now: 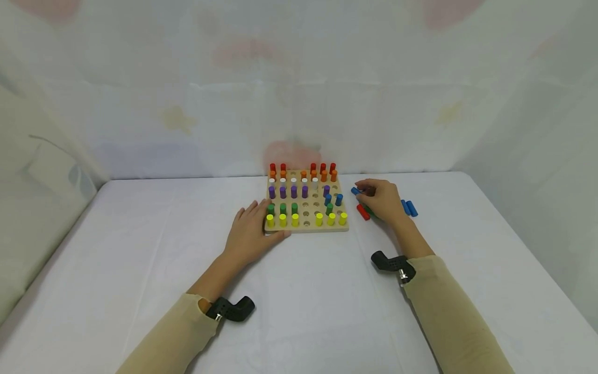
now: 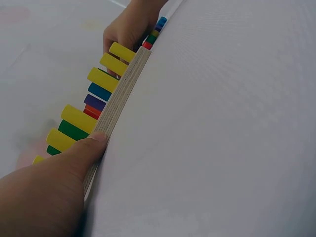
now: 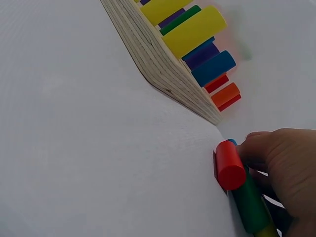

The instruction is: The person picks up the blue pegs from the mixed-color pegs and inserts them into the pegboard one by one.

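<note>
A wooden peg board (image 1: 306,228) lies at the middle of the white table, with rows of red, orange, white, purple, blue, green and yellow pegs (image 1: 282,219) and several bare holes. My left hand (image 1: 256,228) rests flat at its front-left corner, and the thumb (image 2: 81,153) presses the board's front edge (image 2: 123,94). My right hand (image 1: 380,200) is just right of the board over loose pegs. Its fingertips pinch a blue peg (image 1: 355,191). A red peg (image 3: 229,165) and a green peg (image 3: 252,205) lie under the palm of my right hand (image 3: 284,163), beside the board (image 3: 153,54).
Two more blue pegs (image 1: 409,208) lie on the cloth right of my right hand. A pale curtain hangs close behind the board. The table's back edge (image 1: 187,178) runs just beyond it. Black camera mounts (image 1: 232,309) sit on both wrists.
</note>
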